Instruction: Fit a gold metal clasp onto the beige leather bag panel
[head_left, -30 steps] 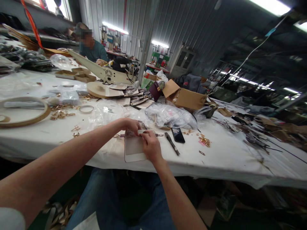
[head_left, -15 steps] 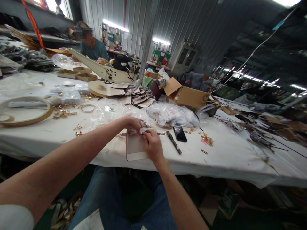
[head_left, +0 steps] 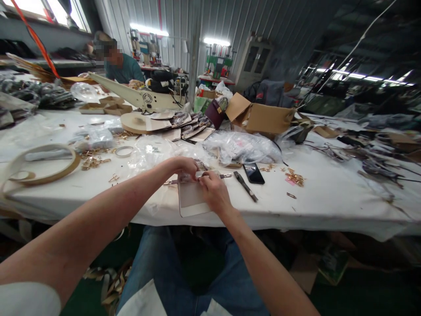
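A pale flat panel (head_left: 194,199) with a dark edge lies at the table's front edge, a narrow strap (head_left: 225,176) with metal ends crossing its top. Both my hands meet over that strap. My left hand (head_left: 188,168) comes from the left, its fingers closed and bent down at the panel's upper edge. Beside it my right hand (head_left: 213,188) is closed in a pinch at the strap, covering the panel's right part. What the fingertips hold is too small and hidden to name. A dark-handled tool (head_left: 245,186) and a black phone (head_left: 253,173) lie to the right.
Small gold fittings (head_left: 295,177) lie right of the phone, others (head_left: 94,159) at left near a large tape roll (head_left: 70,164). Behind are plastic bags (head_left: 243,147), stacked panels (head_left: 161,124) and an open cardboard box (head_left: 271,119). A person (head_left: 123,68) sits across the table.
The camera view has turned slightly, shifting the table's things. My hands stay together at the strap, with only small finger changes.
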Demonstrator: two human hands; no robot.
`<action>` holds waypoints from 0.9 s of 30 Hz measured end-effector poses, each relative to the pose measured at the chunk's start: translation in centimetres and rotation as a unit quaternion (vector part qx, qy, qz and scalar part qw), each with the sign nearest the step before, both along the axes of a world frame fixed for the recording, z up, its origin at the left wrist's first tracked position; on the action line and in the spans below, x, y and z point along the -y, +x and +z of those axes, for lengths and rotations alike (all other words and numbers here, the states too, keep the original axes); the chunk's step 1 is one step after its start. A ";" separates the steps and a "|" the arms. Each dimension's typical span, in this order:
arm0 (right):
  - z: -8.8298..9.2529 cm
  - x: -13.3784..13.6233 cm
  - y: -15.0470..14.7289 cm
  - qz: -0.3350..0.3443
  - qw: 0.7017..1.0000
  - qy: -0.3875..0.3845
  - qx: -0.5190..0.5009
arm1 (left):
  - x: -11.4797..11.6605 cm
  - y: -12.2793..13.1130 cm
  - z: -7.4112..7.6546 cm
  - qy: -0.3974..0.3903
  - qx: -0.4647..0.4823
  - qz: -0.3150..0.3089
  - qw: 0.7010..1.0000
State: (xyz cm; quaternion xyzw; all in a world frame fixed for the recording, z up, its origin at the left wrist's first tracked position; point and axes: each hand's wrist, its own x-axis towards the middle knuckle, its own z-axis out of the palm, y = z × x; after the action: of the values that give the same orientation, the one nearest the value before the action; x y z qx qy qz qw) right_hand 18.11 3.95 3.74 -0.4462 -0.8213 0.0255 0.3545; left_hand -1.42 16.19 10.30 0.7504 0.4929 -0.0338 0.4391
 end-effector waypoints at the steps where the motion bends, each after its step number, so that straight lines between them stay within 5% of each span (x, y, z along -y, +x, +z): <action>1: -0.1 0.0 0.0 0.000 1.000 0.002 -0.006 | 0.3 0.0 0.2 -0.004 0.000 0.009 1.000; 27: -0.8 -0.1 -0.1 0.025 0.994 -0.016 -0.107 | 1.7 -0.3 1.1 -0.002 -0.006 0.027 1.000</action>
State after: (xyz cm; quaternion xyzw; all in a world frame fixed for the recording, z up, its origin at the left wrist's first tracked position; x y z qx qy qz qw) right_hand 17.97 4.04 2.90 -0.4260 -0.7888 0.0951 0.4328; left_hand -1.71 14.44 11.37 0.7357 0.5158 -0.0275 0.4381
